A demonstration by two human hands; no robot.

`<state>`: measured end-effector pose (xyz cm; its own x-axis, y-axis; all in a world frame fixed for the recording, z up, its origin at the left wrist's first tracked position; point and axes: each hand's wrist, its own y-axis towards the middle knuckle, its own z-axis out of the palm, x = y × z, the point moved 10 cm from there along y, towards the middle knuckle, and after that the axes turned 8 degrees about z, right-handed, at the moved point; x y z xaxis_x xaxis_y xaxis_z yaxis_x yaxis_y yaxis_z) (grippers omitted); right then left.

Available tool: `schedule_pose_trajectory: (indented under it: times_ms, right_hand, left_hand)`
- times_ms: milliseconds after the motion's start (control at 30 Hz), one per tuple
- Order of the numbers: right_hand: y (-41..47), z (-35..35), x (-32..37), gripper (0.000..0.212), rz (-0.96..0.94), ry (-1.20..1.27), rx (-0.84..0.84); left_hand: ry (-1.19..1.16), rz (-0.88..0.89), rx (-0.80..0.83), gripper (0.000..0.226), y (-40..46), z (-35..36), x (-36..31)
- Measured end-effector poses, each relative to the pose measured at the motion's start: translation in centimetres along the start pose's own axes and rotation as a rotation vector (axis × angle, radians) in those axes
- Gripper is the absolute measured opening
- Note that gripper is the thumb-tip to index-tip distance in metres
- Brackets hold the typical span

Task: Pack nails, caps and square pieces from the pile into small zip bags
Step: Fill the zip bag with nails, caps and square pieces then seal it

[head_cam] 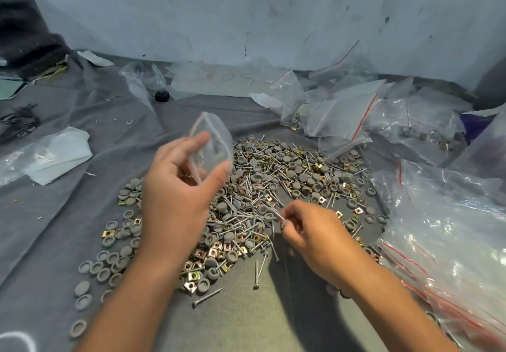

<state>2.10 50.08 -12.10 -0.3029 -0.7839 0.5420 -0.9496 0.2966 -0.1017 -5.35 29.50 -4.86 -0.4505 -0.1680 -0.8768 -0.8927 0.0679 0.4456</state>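
Head view: left hand (175,187) raised over the pile (246,204), thumb and fingers curled round a small clear zip bag (212,143), mouth up; bag contents too blurred to tell. Right hand (315,231) low over the pile's near-right part, fingertips pinched together on a nail (278,213), maybe more than one, can't tell. Pile sits mid-cloth on the grey cloth (82,187): nails, grey round caps (82,288), brass-coloured square pieces (107,233) all mixed; caps spill toward the near-left edge, a few loose nails (207,297) lie at the near side between the forearms. Left forearm covers part of the pile's left side. Around: heap of zip bags w/ red strips (342,116) at far right, some w/ parts inside; big crinkled plastic bag (449,236) along the right edge, touching the pile's rim; folded white plastic (52,157) at left; small black object (162,96) at far-centre; dark wire tangle (19,123) at far left; stained wall (246,9) behind.
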Motion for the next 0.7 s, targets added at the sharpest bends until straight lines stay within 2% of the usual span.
schedule_pose_trajectory:
  times_ms: [100,200,300,467,600,700]
  right_hand:
    - [0.0,-2.0,1.2,0.013,-0.109,0.321,-0.026]
    - [-0.7,-3.7,2.8,0.012,-0.244,0.633,-0.082]
    - [-1.9,-4.9,4.4,0.011,-0.367,0.535,-0.272]
    - [-3.3,-5.5,5.7,0.017,-0.470,0.194,-0.593]
    - [-3.2,-5.2,5.4,0.017,-0.449,0.160,-0.610]
    - [-2.7,-5.2,4.5,0.011,-0.409,0.223,-0.539]
  left_hand:
    - [0.337,0.176,0.163,0.056,-0.7,2.4,-1.6]
    - [0.443,0.251,0.313,0.063,-1.9,4.9,-1.8]
    - [0.471,0.269,0.405,0.066,-2.7,6.3,-1.5]
    - [0.458,0.295,0.419,0.060,-2.9,6.8,-1.5]
    - [0.457,0.271,0.412,0.057,-2.8,6.6,-1.1]
    - [0.494,0.257,0.391,0.060,-2.5,6.2,-1.0]
